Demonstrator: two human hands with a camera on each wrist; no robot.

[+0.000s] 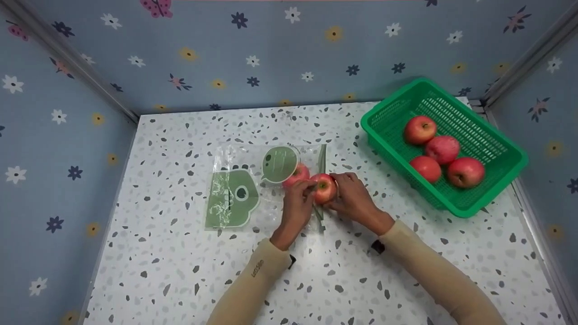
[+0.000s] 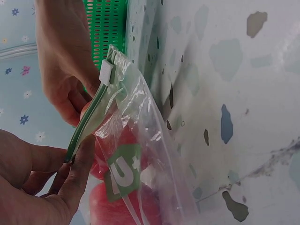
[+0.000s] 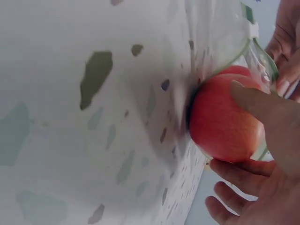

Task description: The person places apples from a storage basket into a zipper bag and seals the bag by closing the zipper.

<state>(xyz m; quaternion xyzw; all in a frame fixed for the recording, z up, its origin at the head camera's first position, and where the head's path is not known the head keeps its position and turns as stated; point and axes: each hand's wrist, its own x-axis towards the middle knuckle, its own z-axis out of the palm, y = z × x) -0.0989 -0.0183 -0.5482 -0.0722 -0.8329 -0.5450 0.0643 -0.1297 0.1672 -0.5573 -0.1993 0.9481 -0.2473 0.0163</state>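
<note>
A clear zip bag (image 1: 271, 212) with a green cartoon print lies flat on the table, its mouth towards the right. One apple (image 1: 301, 170) sits inside it, partly behind the print. My left hand (image 1: 295, 210) pinches the green zip edge (image 2: 84, 119) of the mouth between thumb and fingers. A white slider (image 2: 106, 72) sits near one end of that zip. My right hand (image 1: 359, 201) grips a second red apple (image 3: 225, 119), thumb on one side and fingers on the other. This apple is at the bag's mouth, with the zip edges around it.
A green plastic basket (image 1: 402, 169) with several red apples (image 1: 442, 149) stands at the right of the speckled white table (image 1: 171, 271). Flower-patterned walls (image 1: 271, 58) border the table at the back and both sides.
</note>
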